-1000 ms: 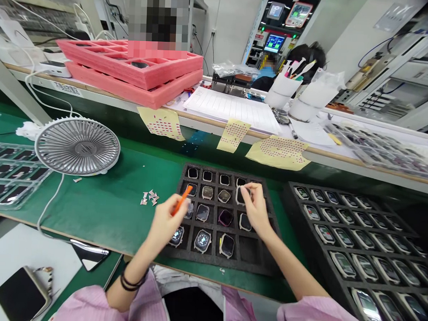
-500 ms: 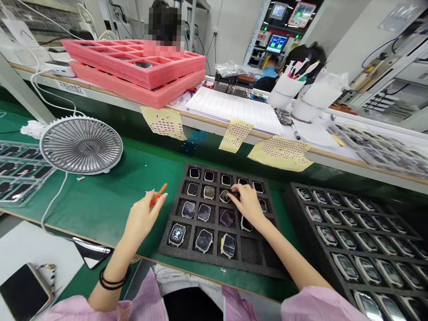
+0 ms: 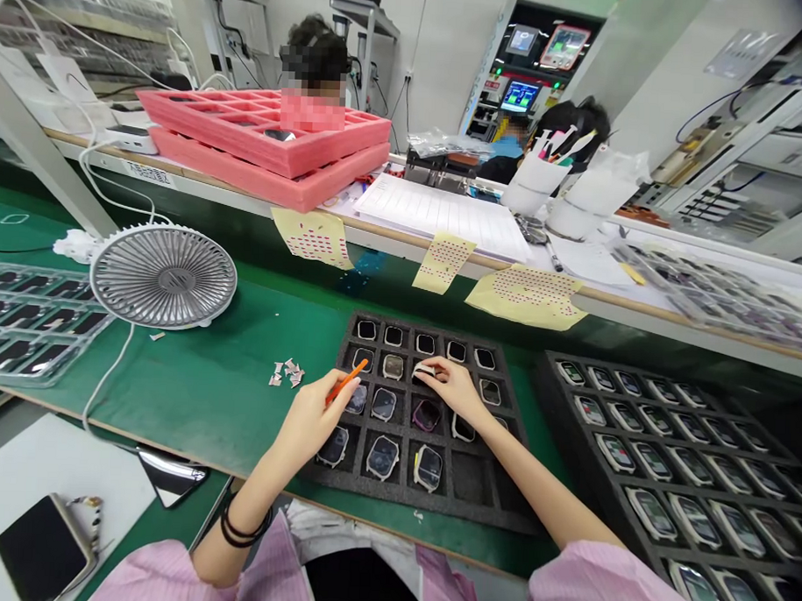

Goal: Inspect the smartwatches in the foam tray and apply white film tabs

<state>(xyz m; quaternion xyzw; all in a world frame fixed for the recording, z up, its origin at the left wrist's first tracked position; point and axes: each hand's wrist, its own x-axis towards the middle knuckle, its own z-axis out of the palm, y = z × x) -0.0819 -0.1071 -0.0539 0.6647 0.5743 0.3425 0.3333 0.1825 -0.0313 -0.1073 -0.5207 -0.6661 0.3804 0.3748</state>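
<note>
My left hand [image 3: 310, 418] is closed around a thin orange stick [image 3: 346, 381], its tip pointing up over the left side of a black foam tray [image 3: 470, 480]. The thumb and fingers of my right hand [image 3: 459, 394] pinch a smartwatch [image 3: 425, 370] in the second row, which is tilted up in its compartment. Square smartwatches without straps sit in most other compartments, among them one with a purple screen [image 3: 427, 415] and one with a yellow strip [image 3: 428, 468] at its side. My right forearm hides part of the tray's right side.
A second foam tray of watches [image 3: 659, 458] stands at right. To the left are small paper scraps [image 3: 286, 373], a grey fan [image 3: 165, 275] and a clear tray of dark parts [image 3: 35, 323]. Stacked pink foam trays [image 3: 299, 192] rest on the shelf. Two people are beyond.
My left hand has moved right with the orange stick, towards the tray. Paper scraps now show where it was. The watch at my right fingers has become tilted up.
</note>
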